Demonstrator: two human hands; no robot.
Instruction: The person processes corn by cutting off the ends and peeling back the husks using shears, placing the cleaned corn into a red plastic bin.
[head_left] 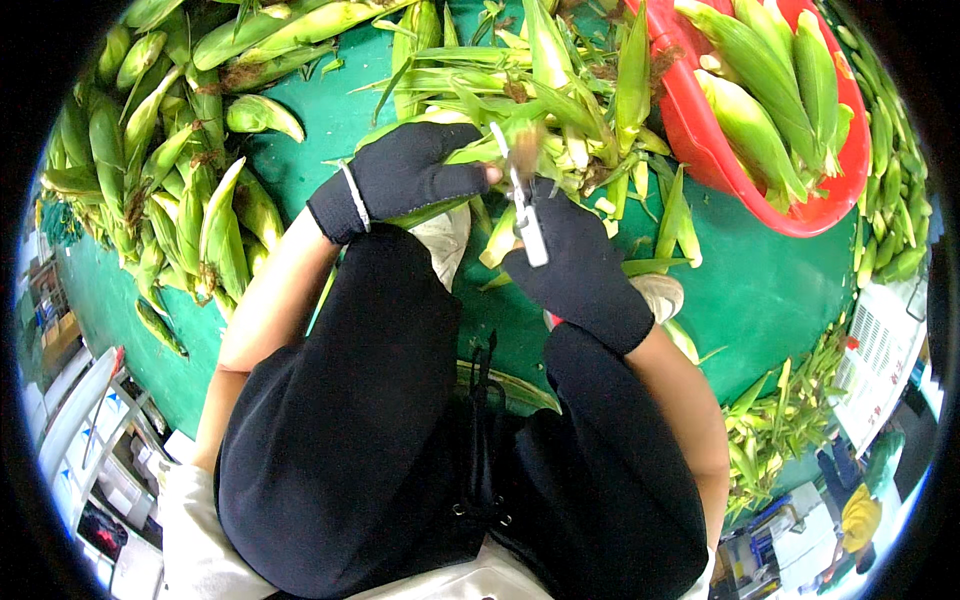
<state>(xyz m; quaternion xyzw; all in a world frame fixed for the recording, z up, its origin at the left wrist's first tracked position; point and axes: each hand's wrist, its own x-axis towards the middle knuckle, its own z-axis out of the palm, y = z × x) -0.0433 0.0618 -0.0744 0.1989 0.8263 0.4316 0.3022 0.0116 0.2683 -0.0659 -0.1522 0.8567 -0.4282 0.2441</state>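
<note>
My left hand [405, 172], in a black fingerless glove, grips a green ear of corn [470, 150] that lies across the heap in front of my knees. My right hand [572, 262], also gloved in black, holds a small knife [522, 212] with a pale handle; its blade points up against the tip of that ear. Cut husk leaves and trimmed ends [560, 130] lie around both hands on the green floor covering [770, 280].
A red basin [700, 140] at the upper right holds several husked-down ears. A big pile of untrimmed corn [170, 180] lies at the left. More ears line the right edge [895, 190], and husk scraps [780, 420] lie at the lower right.
</note>
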